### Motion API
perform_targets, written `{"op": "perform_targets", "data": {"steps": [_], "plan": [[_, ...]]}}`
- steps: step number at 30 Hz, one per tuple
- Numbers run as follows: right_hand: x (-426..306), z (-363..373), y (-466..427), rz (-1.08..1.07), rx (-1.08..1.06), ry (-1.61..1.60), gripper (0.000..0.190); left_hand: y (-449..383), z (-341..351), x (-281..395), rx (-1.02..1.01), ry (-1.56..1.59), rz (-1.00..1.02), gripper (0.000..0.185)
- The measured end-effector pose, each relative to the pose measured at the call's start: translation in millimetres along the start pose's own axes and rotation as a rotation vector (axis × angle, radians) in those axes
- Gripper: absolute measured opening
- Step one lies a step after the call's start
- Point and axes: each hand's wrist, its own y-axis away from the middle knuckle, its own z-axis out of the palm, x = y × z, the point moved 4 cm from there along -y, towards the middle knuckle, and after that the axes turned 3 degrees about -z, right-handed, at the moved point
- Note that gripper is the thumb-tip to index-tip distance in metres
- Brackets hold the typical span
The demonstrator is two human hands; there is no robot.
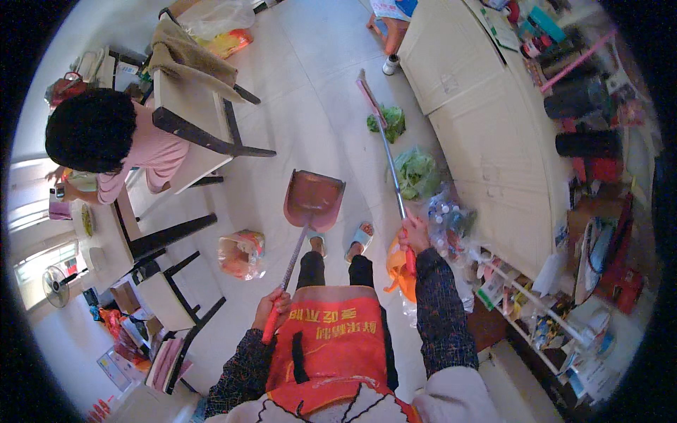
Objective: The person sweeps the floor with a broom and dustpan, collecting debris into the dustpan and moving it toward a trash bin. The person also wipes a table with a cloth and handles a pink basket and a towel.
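Observation:
My left hand [272, 309] grips the red end of the handle of a long-handled dustpan [314, 198], whose pinkish-red pan is in front of my feet. My right hand [415, 232] holds a broom by the red grip of its metal handle [390, 158]. The broom's narrow pink head [371, 100] lies ahead, beside a small heap of green leaves [391, 124] near the cabinet. Nearer to me, a clear bag of leafy greens [417, 173] sits on the floor. I wear a red apron [333, 338] and dark sleeves.
A person in pink [153, 143] sits on a chair at the left table. A bag-lined waste bin [241, 254] stands left of the dustpan. Beige cabinets [476, 137] line the right, with bagged plastic bottles [447, 214] and an orange bag [400, 267] nearby. Another person's leg [394, 37] shows at the top.

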Motion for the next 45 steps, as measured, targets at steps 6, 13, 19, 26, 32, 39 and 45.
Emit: {"op": "perform_targets", "data": {"steps": [6, 13, 19, 26, 32, 39, 45], "plan": [[-29.9, 49.6, 11.3, -0.118, 0.046, 0.122, 0.053, -26.2, 45.3, 15.0, 0.082, -0.051, 0.013, 0.020], [-54.1, 95.0, -51.6, -0.148, -0.075, 0.383, 0.048, -35.9, 34.3, 38.9, 0.105, -0.073, -0.038, 0.024], [-59.4, 118.3, -164.6, -0.578, 0.053, 1.045, 0.035, -22.2, 47.0, 79.6, 0.135, 0.004, -0.006, 0.014], [-92.9, 148.6, -79.6, -0.038, -0.084, 0.531, 0.042, -20.6, 67.3, 131.5, 0.140, -0.016, 0.046, 0.023], [-233.1, 234.9, -174.9, -0.490, 0.051, 0.899, 0.046, -48.7, 117.3, 176.9, 0.023, 0.013, -0.064, 0.023], [-363.0, 301.7, -451.9, -0.362, 0.227, 0.976, 0.033, -76.9, 220.6, 232.2, 0.086, -0.134, 0.078, 0.006], [-278.7, 219.9, -361.5, -0.491, 0.165, 1.467, 0.043, -92.8, 283.0, 257.6, 0.187, -0.047, 0.131, 0.011]]}}
